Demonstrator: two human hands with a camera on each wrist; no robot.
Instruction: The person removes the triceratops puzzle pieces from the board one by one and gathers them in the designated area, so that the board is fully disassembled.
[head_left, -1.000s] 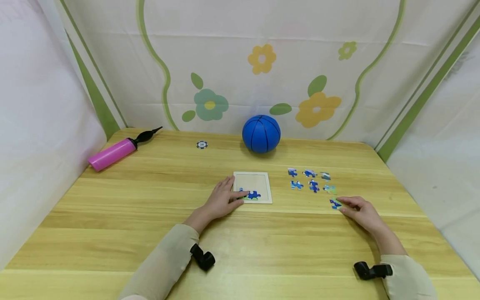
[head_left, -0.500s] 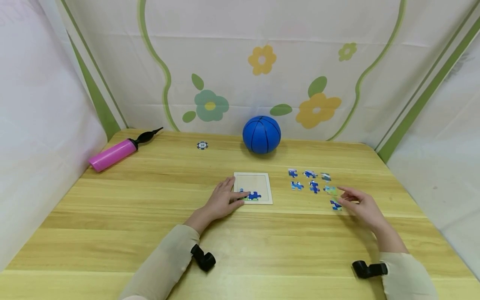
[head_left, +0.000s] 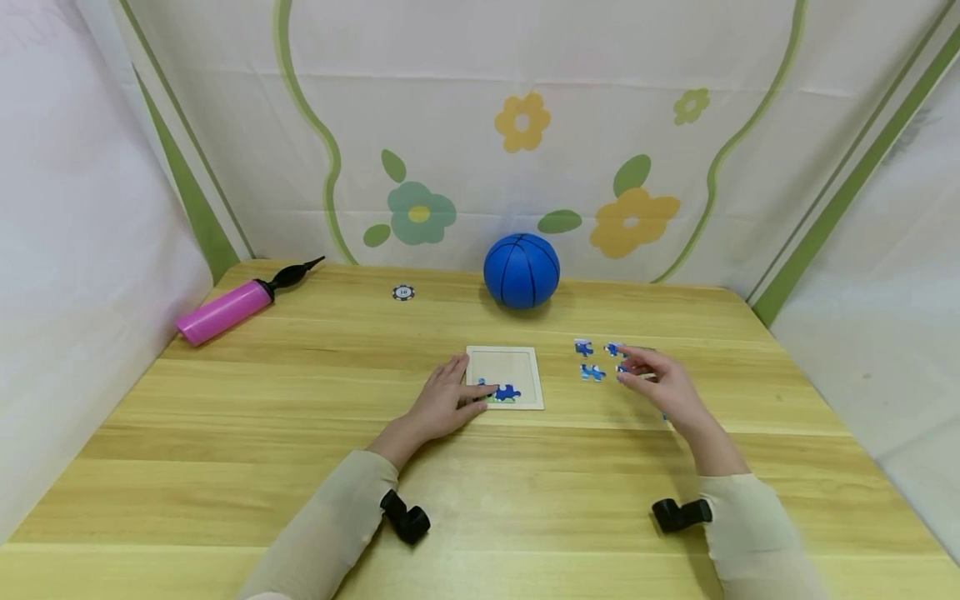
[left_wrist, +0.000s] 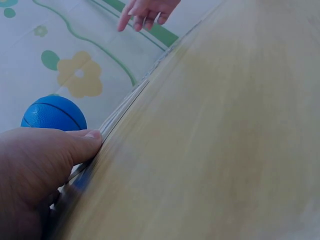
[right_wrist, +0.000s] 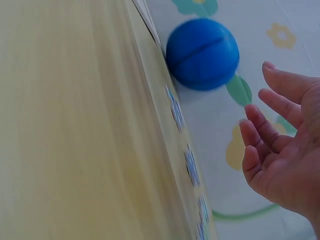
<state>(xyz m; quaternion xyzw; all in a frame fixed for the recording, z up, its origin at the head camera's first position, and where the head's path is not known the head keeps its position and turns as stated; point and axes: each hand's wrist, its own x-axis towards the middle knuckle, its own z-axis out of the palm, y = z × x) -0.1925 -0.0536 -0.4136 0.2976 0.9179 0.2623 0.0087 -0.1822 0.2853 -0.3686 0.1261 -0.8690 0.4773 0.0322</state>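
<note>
A shallow square puzzle tray (head_left: 538, 379) lies mid-table, with joined blue and green jigsaw pieces (head_left: 509, 392) along its near side. My left hand (head_left: 442, 400) rests on the tray's left side, index finger across those pieces and thumb by the near edge. In the left wrist view the thumb (left_wrist: 82, 147) lies against that edge. To the right, my right hand (head_left: 667, 392) hovers over loose jigsaw pieces (head_left: 592, 372) and partly hides several. The right wrist view shows this hand (right_wrist: 290, 140) with fingers loosely bent and parted from the thumb, holding nothing.
A blue ball (head_left: 522, 271) stands behind the tray near the flowered cloth backdrop (head_left: 465, 100). Farther left lie a poker chip (head_left: 403, 292) and a pink hand pump (head_left: 228, 312) with a black nozzle. Cloth also borders both sides of the table.
My right hand has left the nearest loose piece at the right and moved left and away from me, over the other pieces. The left hand stays on the tray.
</note>
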